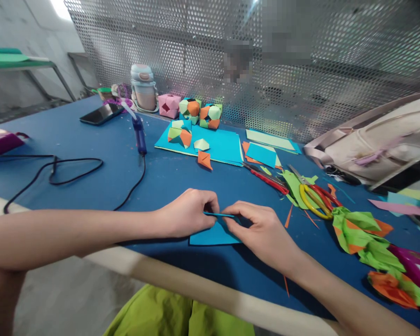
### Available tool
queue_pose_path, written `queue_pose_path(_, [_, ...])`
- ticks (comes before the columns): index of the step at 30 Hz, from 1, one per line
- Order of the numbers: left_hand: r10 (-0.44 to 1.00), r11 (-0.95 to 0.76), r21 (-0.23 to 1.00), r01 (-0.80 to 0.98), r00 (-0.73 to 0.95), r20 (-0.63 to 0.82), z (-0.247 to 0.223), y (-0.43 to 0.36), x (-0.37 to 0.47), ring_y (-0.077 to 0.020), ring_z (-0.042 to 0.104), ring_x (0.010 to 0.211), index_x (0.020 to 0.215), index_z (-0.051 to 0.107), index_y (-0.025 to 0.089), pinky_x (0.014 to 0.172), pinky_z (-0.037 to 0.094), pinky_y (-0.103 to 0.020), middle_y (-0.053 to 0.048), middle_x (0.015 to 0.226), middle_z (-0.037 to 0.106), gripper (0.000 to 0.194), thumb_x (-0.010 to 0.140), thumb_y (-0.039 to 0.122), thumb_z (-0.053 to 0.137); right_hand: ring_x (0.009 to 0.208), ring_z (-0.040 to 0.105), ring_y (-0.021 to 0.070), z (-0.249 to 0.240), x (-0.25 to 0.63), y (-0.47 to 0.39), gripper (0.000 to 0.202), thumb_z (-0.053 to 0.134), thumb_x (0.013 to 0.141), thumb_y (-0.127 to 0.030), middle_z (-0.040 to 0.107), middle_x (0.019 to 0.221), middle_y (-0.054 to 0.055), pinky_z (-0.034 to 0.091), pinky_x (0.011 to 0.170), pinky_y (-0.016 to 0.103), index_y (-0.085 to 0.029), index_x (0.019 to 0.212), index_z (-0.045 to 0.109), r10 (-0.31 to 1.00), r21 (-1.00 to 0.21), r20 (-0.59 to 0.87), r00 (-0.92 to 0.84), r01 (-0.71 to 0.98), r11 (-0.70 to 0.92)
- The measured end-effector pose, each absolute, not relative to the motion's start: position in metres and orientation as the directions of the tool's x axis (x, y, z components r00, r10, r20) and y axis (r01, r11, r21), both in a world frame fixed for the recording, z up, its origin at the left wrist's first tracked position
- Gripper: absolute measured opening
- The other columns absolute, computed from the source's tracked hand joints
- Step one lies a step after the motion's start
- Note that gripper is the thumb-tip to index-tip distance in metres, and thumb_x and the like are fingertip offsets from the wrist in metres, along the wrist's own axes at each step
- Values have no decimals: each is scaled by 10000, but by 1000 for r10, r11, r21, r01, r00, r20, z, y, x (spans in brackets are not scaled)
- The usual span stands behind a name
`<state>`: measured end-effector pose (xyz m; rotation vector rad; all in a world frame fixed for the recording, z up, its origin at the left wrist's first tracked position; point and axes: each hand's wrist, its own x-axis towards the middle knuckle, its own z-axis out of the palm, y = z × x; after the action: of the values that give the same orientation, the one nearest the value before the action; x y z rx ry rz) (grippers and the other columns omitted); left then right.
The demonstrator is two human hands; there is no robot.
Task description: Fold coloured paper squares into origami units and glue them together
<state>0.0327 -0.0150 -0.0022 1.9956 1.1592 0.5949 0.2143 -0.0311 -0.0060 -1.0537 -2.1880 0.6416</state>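
A blue sheet of paper [213, 234] lies near the table's front edge, its far edge lifted and folded over toward me. My left hand [192, 212] is closed on the left end of that raised edge, fingers curled. On the right end, my right hand [255, 224] pinches the same edge between thumb and fingers. Beyond them rest a small folded orange paper piece [205, 159] and a pale green one [201, 144]. A half-built paper unit [180, 134] in orange, green and blue sits on a stack of blue sheets [224, 142].
At left stands a blue glue gun [139, 135], its black cord [77, 161] looping over the table. Right are red-handled snips [269, 179], scissors [315, 196] and crumpled green paper [357, 233]. Folded paper cubes [169, 106], a bottle [143, 88] and a bag [378, 126] line the back.
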Motion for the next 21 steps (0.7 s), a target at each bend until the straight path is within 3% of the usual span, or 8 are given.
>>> queue_pose_path(5, [878, -297, 798, 524, 479, 12, -3, -15, 33, -102, 536, 609, 678, 577, 162, 568, 391, -189, 29, 649, 607, 41, 663, 141, 546, 677, 621, 131, -2, 214, -31, 113, 601, 777, -162, 689, 767, 10, 471, 625, 231, -177, 853, 684, 845, -671, 263, -465, 541, 507])
queue_pose_path(10, [877, -280, 799, 533, 481, -13, -4, -13, 32, -103, 529, 604, 690, 575, 166, 559, 389, -192, 30, 652, 603, 54, 666, 139, 534, 734, 651, 131, 0, 217, -29, 214, 512, 835, -134, 717, 837, 15, 490, 664, 229, -205, 876, 710, 820, -689, 261, -510, 497, 528])
queue_pose_path(15, [880, -266, 804, 532, 475, -24, -5, -11, 32, -106, 534, 617, 691, 572, 165, 547, 388, -191, 26, 667, 605, 53, 659, 141, 536, 763, 663, 150, 0, 219, -29, 204, 538, 824, -165, 726, 885, 16, 499, 698, 246, -215, 907, 717, 838, -700, 241, -489, 510, 499])
queue_pose_path(21, [890, -183, 849, 495, 450, -71, -8, -10, 32, -93, 510, 577, 693, 557, 163, 497, 376, -179, 41, 627, 578, 59, 640, 140, 544, 714, 653, 159, 5, 217, -29, 222, 525, 810, -190, 729, 816, 8, 489, 686, 253, -207, 908, 724, 900, -714, 112, -421, 596, 368])
